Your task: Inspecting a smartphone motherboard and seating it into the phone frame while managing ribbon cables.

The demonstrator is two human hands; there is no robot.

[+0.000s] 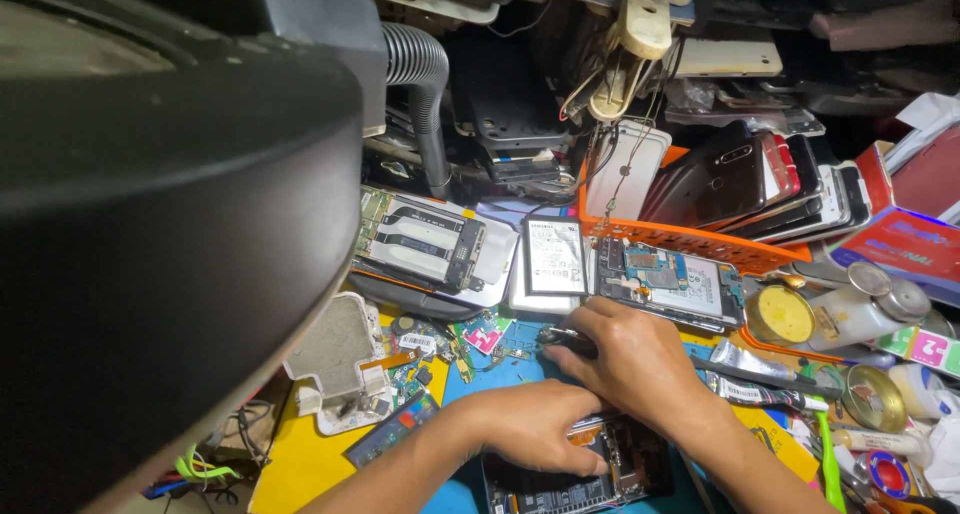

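Observation:
My left hand (535, 426) presses down on an opened phone (600, 474) lying on the blue mat (480, 379), its fingers over the upper part of the exposed board. My right hand (625, 359) reaches over it and pinches a thin dark metal tool (560, 338) whose tip points left. Which part of the phone the tool touches is hidden by the hands.
Opened phones (430, 242) (665, 282) and a loose battery (555, 256) lie behind the mat. An orange basket (700, 242) holds several phones. Tins, tubes and bottles (850, 314) crowd the right. A large black lamp hood (150, 224) fills the left, with a grey hose (425, 94) beside it.

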